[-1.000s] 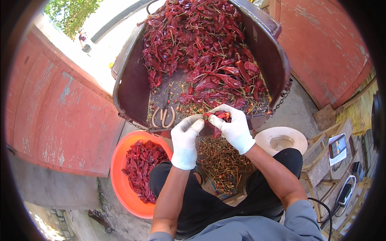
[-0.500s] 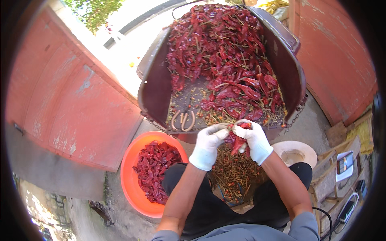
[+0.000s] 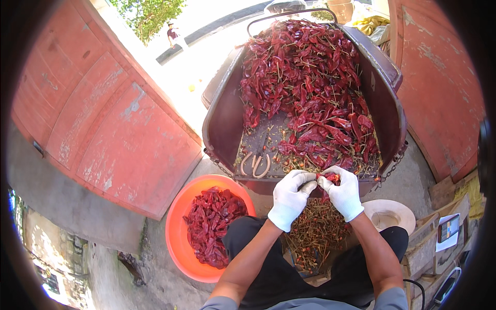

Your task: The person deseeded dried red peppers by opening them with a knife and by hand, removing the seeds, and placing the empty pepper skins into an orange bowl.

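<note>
Both my hands wear white gloves and meet in front of the cart's near edge. A dried red chili pepper (image 3: 331,179) is held in my right hand (image 3: 343,194), its fingers closed round it. My left hand (image 3: 290,199) pinches at the pepper's left end; the exact fingertip contact is partly hidden. Below them, between my knees, lies a heap of brown pepper stems (image 3: 316,232). To the left stands an orange basin (image 3: 174,235) with destemmed red peppers (image 3: 213,222) in it. Ahead, a dark metal cart (image 3: 223,111) carries a large pile of dried chili peppers (image 3: 305,72).
Curved tan handles (image 3: 256,166) lie on the cart's bed. A pale round stool-like thing (image 3: 390,214) is by my right knee. A calculator-like device (image 3: 448,228) rests on wooden boards (image 3: 421,253). Red metal doors (image 3: 113,124) flank the cart; a person (image 3: 173,35) is outside.
The view has shifted, so the scene sits lower and farther right. My hands stay together at the pepper, which now shows less below the fingers. A person outside shows more clearly.
</note>
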### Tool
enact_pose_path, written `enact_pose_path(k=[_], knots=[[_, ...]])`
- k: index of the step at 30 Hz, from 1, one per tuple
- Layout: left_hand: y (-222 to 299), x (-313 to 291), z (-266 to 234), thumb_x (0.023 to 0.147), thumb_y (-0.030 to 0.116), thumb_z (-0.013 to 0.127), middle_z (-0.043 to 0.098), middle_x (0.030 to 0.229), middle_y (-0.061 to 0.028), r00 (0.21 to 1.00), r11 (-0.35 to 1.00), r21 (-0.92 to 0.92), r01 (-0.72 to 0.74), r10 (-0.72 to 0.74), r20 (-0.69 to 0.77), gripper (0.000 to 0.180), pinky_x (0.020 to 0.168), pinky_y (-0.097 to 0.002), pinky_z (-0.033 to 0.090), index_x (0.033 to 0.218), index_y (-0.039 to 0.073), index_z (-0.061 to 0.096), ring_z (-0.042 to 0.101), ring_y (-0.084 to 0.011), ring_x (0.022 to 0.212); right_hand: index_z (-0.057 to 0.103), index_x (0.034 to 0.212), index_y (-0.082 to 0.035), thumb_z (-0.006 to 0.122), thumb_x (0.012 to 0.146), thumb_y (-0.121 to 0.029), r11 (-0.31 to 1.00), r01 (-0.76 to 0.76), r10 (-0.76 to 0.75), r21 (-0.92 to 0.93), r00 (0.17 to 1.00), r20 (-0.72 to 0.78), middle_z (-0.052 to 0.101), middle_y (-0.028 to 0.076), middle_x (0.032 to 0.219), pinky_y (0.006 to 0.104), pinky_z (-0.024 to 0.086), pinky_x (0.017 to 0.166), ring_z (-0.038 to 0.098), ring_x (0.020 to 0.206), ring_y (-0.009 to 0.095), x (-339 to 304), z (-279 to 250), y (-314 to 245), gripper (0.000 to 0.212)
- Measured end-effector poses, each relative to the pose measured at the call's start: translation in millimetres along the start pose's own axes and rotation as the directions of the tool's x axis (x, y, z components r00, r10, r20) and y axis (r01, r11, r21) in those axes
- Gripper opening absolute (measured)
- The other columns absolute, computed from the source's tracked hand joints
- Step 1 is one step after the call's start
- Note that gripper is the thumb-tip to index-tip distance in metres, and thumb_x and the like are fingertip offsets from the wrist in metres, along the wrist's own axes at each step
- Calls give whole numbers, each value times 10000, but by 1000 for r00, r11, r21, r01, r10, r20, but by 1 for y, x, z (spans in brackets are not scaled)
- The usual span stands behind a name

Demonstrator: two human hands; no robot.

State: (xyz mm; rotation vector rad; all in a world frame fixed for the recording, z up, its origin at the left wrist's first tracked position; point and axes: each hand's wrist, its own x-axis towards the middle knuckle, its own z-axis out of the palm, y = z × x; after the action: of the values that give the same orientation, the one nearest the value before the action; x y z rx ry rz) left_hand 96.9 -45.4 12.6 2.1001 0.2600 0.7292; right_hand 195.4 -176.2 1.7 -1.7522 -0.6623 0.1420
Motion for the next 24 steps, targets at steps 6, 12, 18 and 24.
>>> enact_pose_path(k=[6, 12, 18, 24], knots=[[-10, 1, -9, 897, 64, 720, 723, 969, -50, 925, 886, -289, 363, -305, 227, 204, 779, -255, 525, 1080, -26, 703, 633, -80, 854, 712, 918, -15, 769, 788, -93, 998, 68, -70, 18, 994, 88, 706, 111, 790, 313, 530, 686, 675, 704, 178, -2, -8, -8, 162], [-5, 1, -13, 902, 72, 721, 721, 913, -33, 922, 906, -227, 357, -303, 242, 175, 732, -244, 521, 1048, -22, 704, 623, -70, 810, 711, 908, -17, 777, 782, -104, 999, 36, -42, 41, 983, 181, 708, 124, 799, 319, 534, 688, 685, 715, 195, 2, -11, -3, 167], [-15, -7, -5, 840, 99, 757, 706, 851, -130, 995, 983, 168, -79, 67, 76, 129, 689, -328, 551, 944, 38, 713, 701, -247, 751, 716, 907, -28, 788, 779, -155, 998, 24, -10, -63, 975, 223, 709, 143, 805, 330, 533, 689, 694, 729, 235, 1, -10, -5, 194], [-11, -9, 1, 853, 62, 743, 716, 804, -129, 993, 968, 222, -119, 120, 12, 118, 667, -299, 540, 957, 16, 711, 697, -190, 707, 719, 911, -29, 791, 782, -172, 994, 78, -63, -82, 981, 182, 711, 140, 810, 336, 531, 693, 690, 724, 234, 0, -5, 4, 206]])
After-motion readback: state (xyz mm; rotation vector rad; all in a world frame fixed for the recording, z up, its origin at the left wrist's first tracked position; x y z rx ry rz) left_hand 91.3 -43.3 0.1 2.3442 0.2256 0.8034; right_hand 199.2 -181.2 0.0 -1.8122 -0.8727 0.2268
